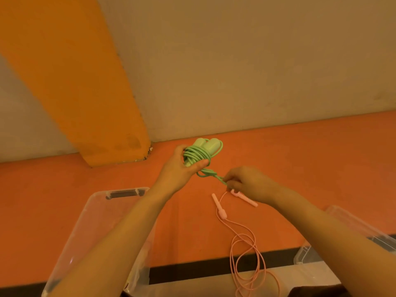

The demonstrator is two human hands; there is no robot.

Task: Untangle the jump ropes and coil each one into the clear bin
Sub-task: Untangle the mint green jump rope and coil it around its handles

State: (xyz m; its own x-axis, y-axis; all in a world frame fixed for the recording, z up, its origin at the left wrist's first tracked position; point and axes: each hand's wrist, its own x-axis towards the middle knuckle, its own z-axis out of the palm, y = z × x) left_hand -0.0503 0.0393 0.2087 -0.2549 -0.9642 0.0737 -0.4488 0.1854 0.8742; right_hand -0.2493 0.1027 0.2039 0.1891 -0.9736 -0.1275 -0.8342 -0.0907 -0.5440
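— Head view, green jump rope (199,156): status?
— Wound into a tight bundle around its two green handles, held up above the orange table (300,157). Gripped by left hand (182,168), fingers curled round the coil. Loose green end pinched in fingers of right hand (246,183), just right of and below the bundle.
— Pink jump rope (242,243)?
— Lying loose on table, uncoiled. Two pink handles near right hand, one partly under it; cord looping toward near table edge and over it.
— Clear bin (102,221)?
— Lower left, under left forearm; contents hard to make out. Second clear container (342,219) at lower right, partly hidden by right forearm. Orange pillar (85,93) and pale wall (257,61) behind table.
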